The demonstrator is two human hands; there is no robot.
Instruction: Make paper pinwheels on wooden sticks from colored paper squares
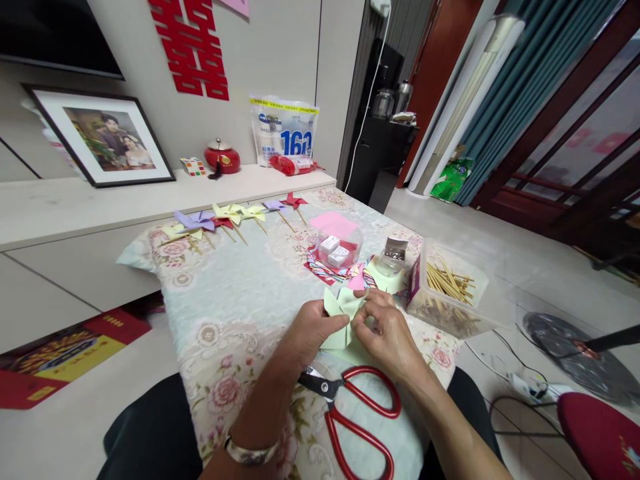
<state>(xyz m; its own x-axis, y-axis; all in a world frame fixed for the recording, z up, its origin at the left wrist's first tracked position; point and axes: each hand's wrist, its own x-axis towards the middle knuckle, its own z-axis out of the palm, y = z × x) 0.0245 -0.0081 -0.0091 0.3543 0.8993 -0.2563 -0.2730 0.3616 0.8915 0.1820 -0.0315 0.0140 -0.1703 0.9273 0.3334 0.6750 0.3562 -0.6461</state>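
The left hand [317, 328] gripped the near-left side of the folded pale green paper [336, 304]; the paper sat between both hands, its right side pinched by the right hand [384, 328]. On the flowered tablecloth [240, 293], pinwheels [227, 213] lay left, red-handled scissors [331, 402] below the hands, a plastic box [453, 321] of sticks [447, 280] right. Beyond, a framed photo [107, 140] leaned left, then a red jar [223, 160], a printed bag [285, 133], teal curtains [545, 87].

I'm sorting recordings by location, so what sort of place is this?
Most likely a home living room: a black-framed rectangular photograph stands on a long white cabinet, a black flat screen shows above it, and long teal curtains hang across the room.
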